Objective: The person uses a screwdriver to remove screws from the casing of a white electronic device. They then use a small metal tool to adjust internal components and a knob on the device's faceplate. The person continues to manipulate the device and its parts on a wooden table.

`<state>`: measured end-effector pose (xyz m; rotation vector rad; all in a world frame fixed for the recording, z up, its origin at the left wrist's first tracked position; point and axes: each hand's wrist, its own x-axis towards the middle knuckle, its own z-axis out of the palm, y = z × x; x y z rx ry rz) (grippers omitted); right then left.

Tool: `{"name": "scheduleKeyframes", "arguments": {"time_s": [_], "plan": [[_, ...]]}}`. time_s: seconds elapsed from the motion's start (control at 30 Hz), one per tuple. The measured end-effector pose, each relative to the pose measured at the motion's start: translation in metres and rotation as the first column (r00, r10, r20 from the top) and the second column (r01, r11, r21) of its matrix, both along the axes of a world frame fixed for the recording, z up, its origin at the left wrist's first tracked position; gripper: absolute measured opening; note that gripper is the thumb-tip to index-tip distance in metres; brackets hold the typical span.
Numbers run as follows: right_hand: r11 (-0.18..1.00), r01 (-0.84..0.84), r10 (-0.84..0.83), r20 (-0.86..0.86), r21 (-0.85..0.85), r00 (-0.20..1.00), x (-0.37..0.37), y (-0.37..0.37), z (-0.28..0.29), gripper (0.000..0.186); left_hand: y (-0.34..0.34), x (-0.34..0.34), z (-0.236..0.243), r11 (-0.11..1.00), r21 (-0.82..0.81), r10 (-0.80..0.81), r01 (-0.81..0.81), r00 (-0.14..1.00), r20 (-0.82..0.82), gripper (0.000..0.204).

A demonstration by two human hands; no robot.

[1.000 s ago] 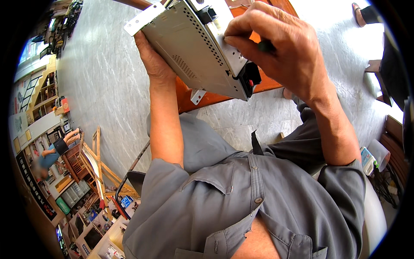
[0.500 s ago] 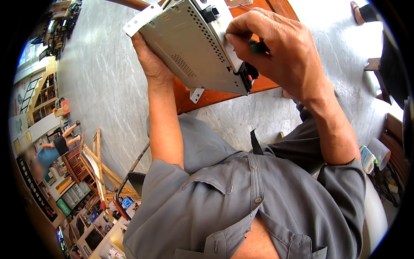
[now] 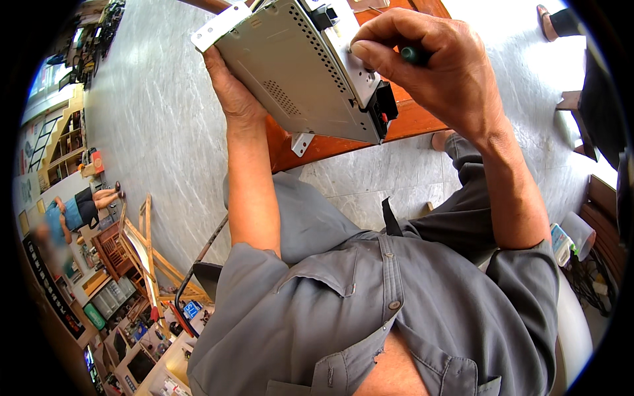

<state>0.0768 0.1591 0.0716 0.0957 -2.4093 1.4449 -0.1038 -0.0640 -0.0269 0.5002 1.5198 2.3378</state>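
Note:
A silver metal box, like a car stereo unit point(image 3: 277, 86), is tilted up above a reddish-brown wooden table. It has rows of vent holes, black connectors point(image 3: 385, 105) along its right side, and white metal brackets. My left hand point(image 3: 232, 89) grips its left edge, the fingers hidden behind it. My right hand point(image 3: 442, 66) is closed beside the right side panel, thumb and forefinger pinched at the panel; whatever lies between those tips is too small to make out. From that hand's palm sticks the dark green handle of a screwdriver point(image 3: 413, 55).
The wooden table point(image 3: 422, 119) lies under the box, above my knees. At the left are a person in blue point(image 3: 69, 214), a wooden frame point(image 3: 148, 257) and cluttered shelves. Another person's foot point(image 3: 547, 23) and a stool point(image 3: 574, 105) are at the right.
My right hand has moved slightly right, exposing more of the side panel and black connector. The green handle's end now shows more fully. My left hand and the box have barely shifted.

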Motion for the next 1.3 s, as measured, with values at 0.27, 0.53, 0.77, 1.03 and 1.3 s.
{"name": "scheduleKeyframes", "arguments": {"time_s": [0.27,0.53,0.77,1.03,1.3], "plan": [[0.975,-0.080,0.067,-0.068,-0.205,0.995,-0.007,0.005,-0.019,0.011,-0.002,-0.003,-0.004,1.000,0.005,-0.019,0.019,1.000,0.009,0.075],[0.984,-0.085,0.085,-0.004,-0.158,0.996,-0.009,0.005,-0.013,0.009,-0.003,0.001,-0.002,0.999,-0.044,0.016,-0.018,0.999,-0.044,0.078],[0.974,-0.071,0.092,0.090,-0.213,0.992,-0.011,0.005,-0.017,0.014,-0.005,0.005,0.002,0.997,-0.047,0.063,-0.065,0.997,-0.049,0.081],[0.973,0.008,0.019,0.112,-0.229,0.994,-0.013,0.011,-0.017,0.031,0.000,0.003,0.004,0.998,0.017,0.067,-0.067,0.998,-0.020,0.072],[0.998,0.049,-0.045,0.111,-0.034,0.993,-0.014,0.001,-0.032,0.090,0.003,0.010,0.013,0.983,-0.002,0.183,-0.183,0.983,0.009,0.074]]}}
